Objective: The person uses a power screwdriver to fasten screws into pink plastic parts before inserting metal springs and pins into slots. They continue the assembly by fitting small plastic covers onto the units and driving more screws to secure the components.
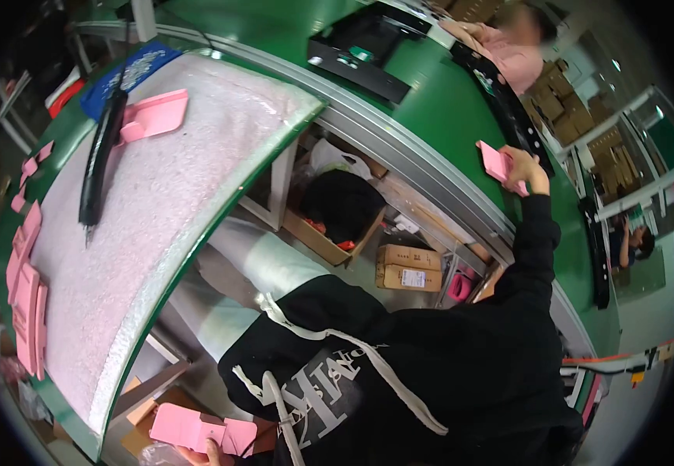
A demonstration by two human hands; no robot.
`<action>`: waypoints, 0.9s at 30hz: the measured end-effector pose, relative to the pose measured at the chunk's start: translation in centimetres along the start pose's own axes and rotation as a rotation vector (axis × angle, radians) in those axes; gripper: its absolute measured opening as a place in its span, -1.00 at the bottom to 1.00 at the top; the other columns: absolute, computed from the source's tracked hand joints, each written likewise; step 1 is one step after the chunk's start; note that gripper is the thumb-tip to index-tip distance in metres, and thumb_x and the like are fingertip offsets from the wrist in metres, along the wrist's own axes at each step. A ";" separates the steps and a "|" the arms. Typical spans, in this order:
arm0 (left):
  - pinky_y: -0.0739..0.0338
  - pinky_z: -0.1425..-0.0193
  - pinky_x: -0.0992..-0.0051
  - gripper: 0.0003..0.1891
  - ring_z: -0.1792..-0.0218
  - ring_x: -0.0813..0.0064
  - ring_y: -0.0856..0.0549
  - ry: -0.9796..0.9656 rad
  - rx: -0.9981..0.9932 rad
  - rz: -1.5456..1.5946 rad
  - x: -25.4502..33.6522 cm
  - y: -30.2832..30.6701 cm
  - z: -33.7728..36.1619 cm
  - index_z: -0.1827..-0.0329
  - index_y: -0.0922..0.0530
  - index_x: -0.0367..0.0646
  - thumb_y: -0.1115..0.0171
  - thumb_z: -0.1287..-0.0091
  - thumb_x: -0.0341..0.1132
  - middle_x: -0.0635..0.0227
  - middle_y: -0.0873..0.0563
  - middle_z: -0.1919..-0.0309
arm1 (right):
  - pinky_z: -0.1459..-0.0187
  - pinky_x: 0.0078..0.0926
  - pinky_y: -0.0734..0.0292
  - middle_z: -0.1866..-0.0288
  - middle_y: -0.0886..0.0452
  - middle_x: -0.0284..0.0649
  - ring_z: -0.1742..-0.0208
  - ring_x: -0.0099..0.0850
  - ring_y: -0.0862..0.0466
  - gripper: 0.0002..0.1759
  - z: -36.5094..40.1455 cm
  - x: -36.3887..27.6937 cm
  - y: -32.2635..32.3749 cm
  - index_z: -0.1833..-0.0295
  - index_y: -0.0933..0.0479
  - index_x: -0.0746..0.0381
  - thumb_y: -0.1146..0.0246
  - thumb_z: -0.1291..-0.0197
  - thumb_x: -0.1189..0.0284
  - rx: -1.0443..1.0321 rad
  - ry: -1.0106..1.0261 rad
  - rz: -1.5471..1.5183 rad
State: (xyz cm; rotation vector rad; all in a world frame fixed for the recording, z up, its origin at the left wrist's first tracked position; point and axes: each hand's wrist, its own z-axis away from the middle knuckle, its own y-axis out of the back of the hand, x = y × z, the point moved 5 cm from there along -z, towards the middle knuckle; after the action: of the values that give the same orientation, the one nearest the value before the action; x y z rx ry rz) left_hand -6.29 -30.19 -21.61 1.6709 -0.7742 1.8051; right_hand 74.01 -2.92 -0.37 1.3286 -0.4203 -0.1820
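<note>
My right hand (529,172) reaches out in a black sleeve to the edge of the green conveyor (438,101) and grips a pink case (497,161). Low in the view, by my black hoodie, my left hand (211,453) holds a second pink folding case (197,429); only its fingers show at the frame's bottom. My light trousers stretch under the worktable.
A worktable with a pale foam mat (158,210) carries a black hand tool (100,159), a pink case (154,115) and several pink parts (26,303) along its left edge. Cardboard boxes (408,268) sit below. A co-worker in pink (508,50) stands by black panels (360,46).
</note>
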 end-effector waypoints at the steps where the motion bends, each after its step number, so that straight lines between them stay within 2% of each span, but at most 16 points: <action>1: -0.44 -0.12 0.34 -0.25 -0.07 0.29 -0.50 0.011 0.013 0.001 -0.2 0.7 0.3 -0.39 -0.03 -0.24 -0.23 -0.17 -0.42 0.12 -0.41 -0.14 | 0.03 -0.10 -0.29 0.18 -0.62 -0.23 0.05 -0.19 -0.59 -0.10 0.9 -0.8 0.7 -0.02 -0.44 0.04 -0.49 0.75 0.35 0.050 -0.014 -0.011; 2: -0.44 -0.12 0.34 -0.25 -0.07 0.29 -0.50 0.027 0.025 0.002 -0.5 1.3 0.4 -0.40 -0.03 -0.23 -0.23 -0.17 -0.42 0.13 -0.41 -0.14 | 0.03 -0.22 -0.37 0.19 -0.62 -0.22 0.07 -0.23 -0.59 -0.10 1.8 -2.1 1.8 -0.04 -0.44 0.12 -0.49 0.72 0.37 0.099 -0.032 -0.021; 4: -0.45 -0.11 0.35 -0.24 -0.07 0.29 -0.50 0.062 0.046 0.006 -0.6 2.8 1.0 -0.40 -0.03 -0.23 -0.24 -0.17 -0.42 0.13 -0.41 -0.14 | 0.01 -0.37 -0.42 0.19 -0.59 -0.18 0.11 -0.28 -0.59 -0.11 2.3 -4.2 3.5 -0.07 -0.43 0.23 -0.46 0.67 0.42 0.121 0.159 -0.284; 6: -0.45 -0.11 0.35 -0.23 -0.07 0.30 -0.50 0.093 0.027 0.049 -0.3 3.2 1.5 -0.40 -0.02 -0.22 -0.25 -0.17 -0.42 0.14 -0.42 -0.14 | 0.00 -0.41 -0.42 0.18 -0.58 -0.18 0.15 -0.28 -0.59 -0.10 3.2 -9.2 6.6 -0.08 -0.42 0.28 -0.46 0.65 0.40 0.206 0.389 -0.374; 7: -0.43 -0.12 0.38 -0.24 -0.08 0.32 -0.49 0.133 -0.058 0.173 2.0 0.7 1.6 -0.41 -0.02 -0.23 -0.23 -0.18 -0.43 0.18 -0.42 -0.15 | 0.02 -0.47 -0.43 0.14 -0.54 -0.16 0.17 -0.26 -0.57 -0.14 3.7 -12.3 8.2 -0.07 -0.41 0.32 -0.43 0.62 0.44 0.252 0.522 -0.389; 8: -0.40 -0.15 0.39 -0.30 -0.10 0.33 -0.48 -0.056 -0.009 0.159 2.6 -0.3 1.8 -0.38 -0.06 -0.25 -0.21 -0.20 -0.42 0.18 -0.41 -0.16 | 0.02 -0.47 -0.43 0.13 -0.53 -0.15 0.16 -0.24 -0.57 -0.14 4.4 -16.2 9.8 -0.07 -0.41 0.31 -0.42 0.62 0.44 0.286 0.655 -0.391; 10: -0.37 -0.16 0.40 -0.29 -0.09 0.33 -0.48 -0.065 -0.073 0.159 4.6 -2.0 1.5 -0.36 -0.08 -0.28 -0.22 -0.16 -0.38 0.17 -0.42 -0.13 | 0.02 -0.47 -0.43 0.12 -0.51 -0.13 0.15 -0.21 -0.56 -0.15 7.1 -24.5 12.8 -0.07 -0.41 0.30 -0.41 0.61 0.43 0.351 0.919 -0.391; 12: -0.35 -0.17 0.39 -0.27 -0.07 0.34 -0.48 -0.039 0.000 0.140 5.7 -2.5 1.9 -0.33 -0.12 -0.29 -0.24 -0.09 -0.37 0.18 -0.43 -0.09 | 0.04 -0.42 -0.44 0.12 -0.49 -0.12 0.12 -0.15 -0.54 -0.17 9.6 -32.9 14.6 -0.06 -0.40 0.28 -0.39 0.59 0.39 0.341 1.219 -0.416; 14: -0.35 -0.15 0.40 -0.30 -0.02 0.36 -0.49 -0.015 0.087 0.195 7.1 -2.9 2.9 -0.30 -0.16 -0.29 -0.21 -0.05 -0.39 0.21 -0.44 -0.03 | 0.08 -0.35 -0.45 0.14 -0.50 -0.10 0.12 -0.12 -0.54 -0.17 11.3 -41.5 15.5 -0.04 -0.39 0.27 -0.40 0.58 0.32 0.234 1.460 -0.381; 16: -0.35 -0.15 0.40 -0.29 -0.02 0.37 -0.49 -0.019 0.105 0.212 7.9 -2.3 4.0 -0.31 -0.14 -0.30 -0.19 -0.05 -0.41 0.19 -0.45 -0.04 | 0.14 -0.30 -0.46 0.13 -0.51 -0.11 0.12 -0.11 -0.55 -0.17 13.0 -50.4 15.8 -0.05 -0.39 0.23 -0.43 0.56 0.26 0.338 1.745 -0.295; 18: -0.38 -0.09 0.45 -0.33 0.03 0.40 -0.52 -0.040 0.218 0.240 9.0 -2.0 5.3 -0.26 -0.19 -0.31 -0.19 -0.02 -0.45 0.20 -0.47 0.03 | 0.12 -0.30 -0.46 0.10 -0.52 -0.14 0.09 -0.12 -0.54 -0.17 15.0 -59.7 16.5 -0.07 -0.39 0.18 -0.44 0.52 0.26 0.336 1.848 -0.149; 20: -0.40 -0.05 0.48 -0.36 0.06 0.42 -0.53 -0.069 0.313 0.259 9.3 -1.2 7.1 -0.23 -0.21 -0.31 -0.19 -0.01 -0.47 0.21 -0.48 0.06 | 0.09 -0.29 -0.45 0.09 -0.52 -0.20 0.03 -0.16 -0.54 -0.19 17.9 -67.3 17.1 -0.09 -0.40 0.13 -0.46 0.49 0.32 0.530 1.871 -0.029; 22: -0.40 -0.05 0.49 -0.37 0.06 0.43 -0.53 -0.103 0.390 0.271 8.6 -0.1 8.7 -0.23 -0.22 -0.30 -0.18 -0.03 -0.47 0.21 -0.48 0.06 | 0.05 -0.29 -0.44 0.04 -0.52 -0.23 -0.03 -0.20 -0.53 -0.18 19.1 -73.5 16.8 -0.09 -0.40 0.09 -0.47 0.51 0.40 0.519 1.868 0.091; 24: -0.42 -0.07 0.46 -0.41 0.04 0.39 -0.54 -0.135 0.426 0.379 8.3 0.5 10.1 -0.24 -0.21 -0.30 -0.13 -0.09 -0.48 0.18 -0.49 0.03 | 0.06 -0.28 -0.46 -0.02 -0.51 -0.25 -0.07 -0.22 -0.52 -0.15 18.2 -78.1 15.8 -0.10 -0.40 0.05 -0.48 0.55 0.50 0.426 1.882 0.114; 25: -0.42 -0.08 0.44 -0.42 0.03 0.36 -0.55 -0.152 0.456 0.444 8.5 0.5 10.3 -0.25 -0.20 -0.30 -0.12 -0.10 -0.49 0.16 -0.49 0.01 | 0.07 -0.25 -0.47 -0.04 -0.51 -0.23 -0.08 -0.19 -0.52 -0.12 16.5 -81.0 14.7 -0.12 -0.38 0.03 -0.46 0.56 0.55 0.286 1.851 0.127; 27: -0.43 -0.12 0.36 -0.43 -0.02 0.28 -0.55 -0.183 0.511 0.520 9.2 0.3 10.3 -0.26 -0.18 -0.30 -0.10 -0.15 -0.48 0.10 -0.48 -0.03 | 0.05 -0.25 -0.48 -0.02 -0.54 -0.21 -0.08 -0.18 -0.52 -0.05 16.3 -80.9 14.3 -0.18 -0.35 -0.01 -0.43 0.57 0.58 0.224 1.823 0.154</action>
State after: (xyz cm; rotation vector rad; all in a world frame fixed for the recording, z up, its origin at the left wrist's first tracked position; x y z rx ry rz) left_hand -0.22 -37.79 -11.89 2.1230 -0.9476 2.3822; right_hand -7.73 15.28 0.80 1.1698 1.0264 1.1786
